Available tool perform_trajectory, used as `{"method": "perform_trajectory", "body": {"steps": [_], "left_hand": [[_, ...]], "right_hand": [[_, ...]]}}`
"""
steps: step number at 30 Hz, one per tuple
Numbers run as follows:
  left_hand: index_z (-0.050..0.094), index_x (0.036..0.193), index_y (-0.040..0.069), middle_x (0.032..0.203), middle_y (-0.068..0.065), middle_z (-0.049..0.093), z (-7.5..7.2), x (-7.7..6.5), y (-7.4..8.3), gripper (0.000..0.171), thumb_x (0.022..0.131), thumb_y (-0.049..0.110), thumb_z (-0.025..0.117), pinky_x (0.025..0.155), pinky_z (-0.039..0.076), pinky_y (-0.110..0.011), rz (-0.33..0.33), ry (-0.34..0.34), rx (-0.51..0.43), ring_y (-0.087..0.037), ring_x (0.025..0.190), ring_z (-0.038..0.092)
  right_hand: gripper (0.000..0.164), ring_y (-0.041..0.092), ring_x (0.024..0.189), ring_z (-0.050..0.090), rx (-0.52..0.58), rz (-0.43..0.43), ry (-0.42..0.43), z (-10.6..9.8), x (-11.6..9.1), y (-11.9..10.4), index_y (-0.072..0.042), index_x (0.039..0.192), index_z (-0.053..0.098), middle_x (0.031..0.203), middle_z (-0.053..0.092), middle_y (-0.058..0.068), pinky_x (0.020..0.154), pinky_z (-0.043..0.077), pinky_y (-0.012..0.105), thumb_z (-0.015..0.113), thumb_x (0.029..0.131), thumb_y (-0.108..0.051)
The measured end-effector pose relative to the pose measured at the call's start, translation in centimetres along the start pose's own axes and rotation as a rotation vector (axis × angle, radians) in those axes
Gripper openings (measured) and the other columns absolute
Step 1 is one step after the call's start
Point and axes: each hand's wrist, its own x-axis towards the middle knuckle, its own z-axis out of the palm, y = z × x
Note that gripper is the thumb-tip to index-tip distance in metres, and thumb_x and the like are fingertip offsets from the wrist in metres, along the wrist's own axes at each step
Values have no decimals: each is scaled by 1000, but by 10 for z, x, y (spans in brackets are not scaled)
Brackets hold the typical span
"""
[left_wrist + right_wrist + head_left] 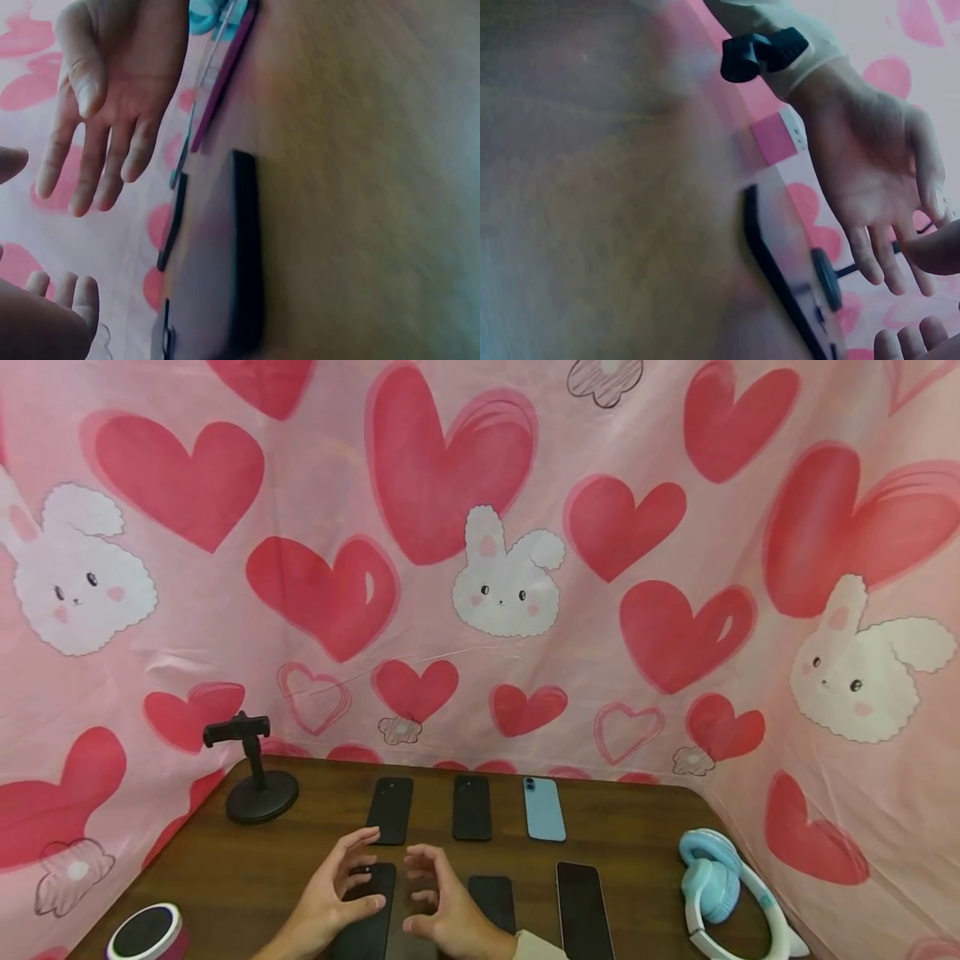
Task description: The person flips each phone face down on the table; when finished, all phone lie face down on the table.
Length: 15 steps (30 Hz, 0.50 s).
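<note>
Both hands hover over the front of the table with palms toward each other, holding nothing. My left hand [332, 893], fingers loosely bent, is above a black phone [381, 893] and partly covers it. Close by on the right, my right hand [452, 903] has its fingers spread and slightly bent. Below the gap between them, a dark grey flat surface [411, 941] shows, partly hidden. Just past the right hand lies another dark phone [495, 897]. In the left wrist view the right hand [124, 97] shows an open palm; in the right wrist view the left hand [874, 165] does too.
At the back of the brown table [315, 827] lie two black phones [392, 810] and a light blue phone [545, 810]. A dark-screened phone [585, 910] is front right. Blue-and-white headphones [712, 885] lie at right; a black phone stand [258, 793] and round device [146, 933] are left.
</note>
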Motion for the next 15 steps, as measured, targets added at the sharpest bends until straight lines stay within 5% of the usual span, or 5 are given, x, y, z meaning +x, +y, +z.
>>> {"method": "perform_trajectory", "body": {"steps": [4,11,15], "left_hand": [[36,151,7,143,19,46,8,9,4,73,88,2,72,97,50,-24,36,-49,-41,-3,120,51],[35,152,11,156,-17,37,27,22,11,76,87,7,75,102,47,-23,0,-134,-77,-9,126,49],[32,153,7,160,-27,30,39,24,12,77,89,9,73,107,47,-32,-17,-208,-103,-31,138,43]], "right_hand": [[78,19,135,40,-13,1,51,-13,-3,-8,-21,148,34,153,35,17,106,44,28,69,83,8],[77,16,134,39,-54,20,155,-44,-15,-19,-11,150,32,155,36,17,110,41,37,70,85,4],[79,1,131,42,-65,49,236,-61,-26,-20,-3,151,29,157,35,18,111,37,41,73,85,0]]}}
